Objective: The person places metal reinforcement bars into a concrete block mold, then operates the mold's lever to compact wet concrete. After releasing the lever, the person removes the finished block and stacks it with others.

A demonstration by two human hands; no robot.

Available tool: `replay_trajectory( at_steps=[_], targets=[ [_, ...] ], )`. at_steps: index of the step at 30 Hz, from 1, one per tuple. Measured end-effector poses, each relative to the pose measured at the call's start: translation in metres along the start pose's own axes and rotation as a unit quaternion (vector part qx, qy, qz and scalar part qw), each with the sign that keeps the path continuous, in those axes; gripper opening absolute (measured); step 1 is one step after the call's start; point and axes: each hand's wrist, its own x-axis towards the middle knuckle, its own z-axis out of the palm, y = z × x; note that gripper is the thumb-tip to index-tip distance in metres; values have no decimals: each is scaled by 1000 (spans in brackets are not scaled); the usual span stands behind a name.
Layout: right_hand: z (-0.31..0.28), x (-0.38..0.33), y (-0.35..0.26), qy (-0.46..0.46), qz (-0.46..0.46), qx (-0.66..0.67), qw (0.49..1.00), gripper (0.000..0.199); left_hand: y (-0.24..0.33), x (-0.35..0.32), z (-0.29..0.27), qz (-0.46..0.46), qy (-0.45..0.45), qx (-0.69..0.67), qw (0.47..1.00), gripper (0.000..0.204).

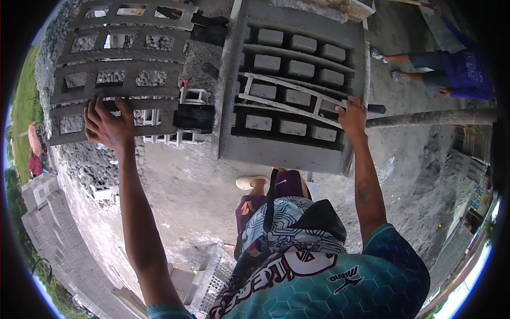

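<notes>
My right hand (353, 115) is closed round the end of a narrow ladder-like metal frame (319, 105). The frame lies slantwise over a grey block mould (287, 153), whose rows of raised rectangular cores (267, 63) stand between dark slots. Far to the left, my left hand (110, 123) has its fingers spread and slightly bent over the nearest of several grey strips with square openings (169, 116). It seems to touch that strip; the fingertips' exact contact is hard to make out. Dark bars (194, 118) join the strips' side to the mould.
A long pole (430, 118) extends right from beside the mould. Another person (451, 72) stands at upper right; a second, in red and pink (35, 149), is at far left. Gravel (87, 170) lies beneath the strips, and stacked grey blocks (64, 223) stand at lower left.
</notes>
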Motion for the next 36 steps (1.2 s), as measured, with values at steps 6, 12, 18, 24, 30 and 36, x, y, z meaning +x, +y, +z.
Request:
replay_trajectory(
  at_steps=[6,12,18,24,30,36],
  targets=[
    [-16,13,34,-78,-125,-57,987,28,-2,0,2,3,2,-13,1000,54],
    [-119,27,28,-207,-75,373,902,24,-7,-3,-2,-4,3,-29,1000,53],
    [-171,0,-39,-152,-136,410,889,38,0,0,1,-1,15,-45,999,50],
    [-94,-39,-44,-215,-43,301,928,46,-1,-1,-8,-19,15,-59,998,46],
    [-120,-14,-101,-111,-277,286,911,24,3,-1,-12,-4,28,-66,997,45],
    [-231,32,-124,-212,-167,448,853,16,0,-1,-7,-5,30,-76,997,44]
  ],
)
